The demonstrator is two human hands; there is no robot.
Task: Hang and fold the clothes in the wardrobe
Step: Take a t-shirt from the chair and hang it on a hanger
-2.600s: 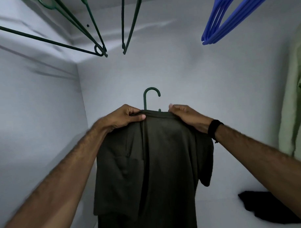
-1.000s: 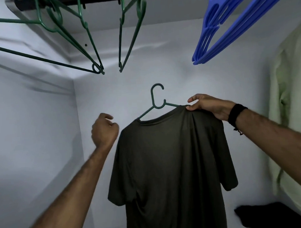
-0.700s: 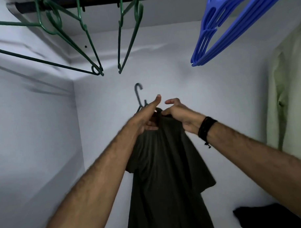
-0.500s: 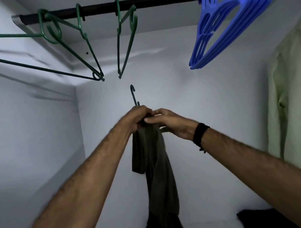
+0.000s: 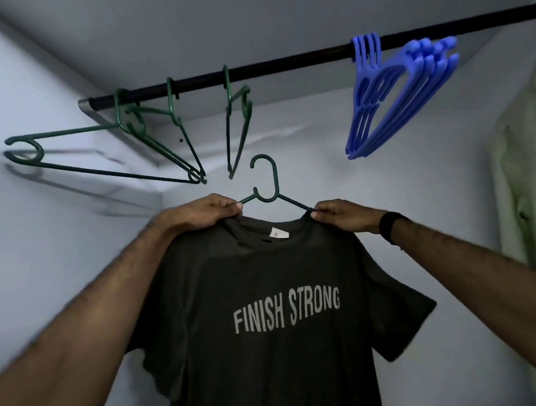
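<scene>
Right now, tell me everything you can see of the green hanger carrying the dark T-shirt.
The green hanger looks like thin dark-green plastic, with an open hook on top and a small loop at the neck. It is upright, hook free in the air below the black rail, not yet hung. Its sloping arms run into the neckline of the dark T-shirt. The left hand and the right hand pinch it at the shoulders through the cloth.
</scene>
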